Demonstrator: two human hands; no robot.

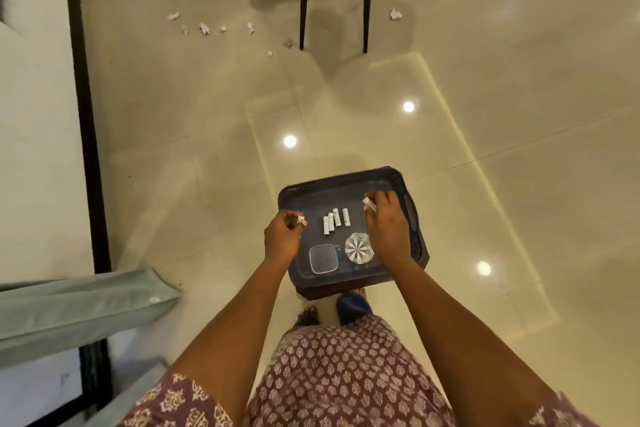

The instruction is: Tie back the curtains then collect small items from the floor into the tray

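Observation:
A dark tray [346, 180] lies on the glossy floor in front of my feet. Inside it are several small white sachets [335, 220], a clear square lid [323, 258] and a cut-glass bowl [359, 248]. My left hand [282, 239] hovers at the tray's left rim and pinches a small white scrap [301, 219]. My right hand [386, 224] is over the tray's right half and pinches another white scrap [369, 203]. Several crumpled white scraps [204, 28] lie scattered on the floor farther ahead. A pale green curtain [79, 308] hangs at the lower left.
A chair with dark legs [303, 3] stands at the top centre, with more paper scraps [395, 14] to its right. A wall with a dark vertical frame [86, 114] runs along the left. Open tiled floor lies between the tray and the chair.

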